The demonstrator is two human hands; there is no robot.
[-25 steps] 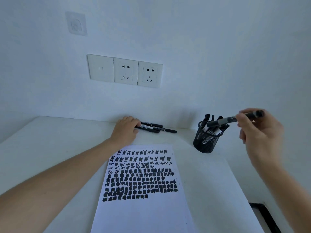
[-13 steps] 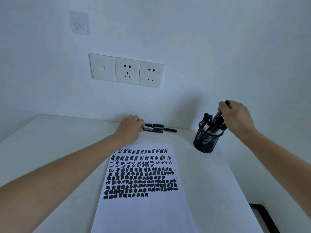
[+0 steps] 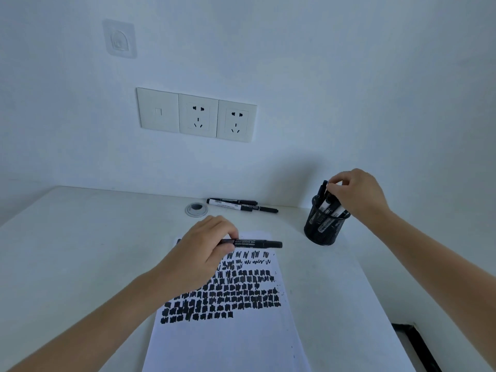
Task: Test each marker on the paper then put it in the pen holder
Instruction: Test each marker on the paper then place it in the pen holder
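I see the left hand gripping a black marker, held level just above the far edge of the paper, which is covered with black scribbles. The right hand pinches the top of a second marker that stands in the black mesh pen holder. A few loose markers lie on the white table near the wall.

Left of left hand: bare table, an open run to its edge.
Past left hand: flush cable grommet, then loose markers lying near the wall.
Between the hands: held marker juts rightward, with an open gap from its tip to the pen holder.
Under right hand: holder packed with standing markers, little room between them.
Past right hand: wall close.
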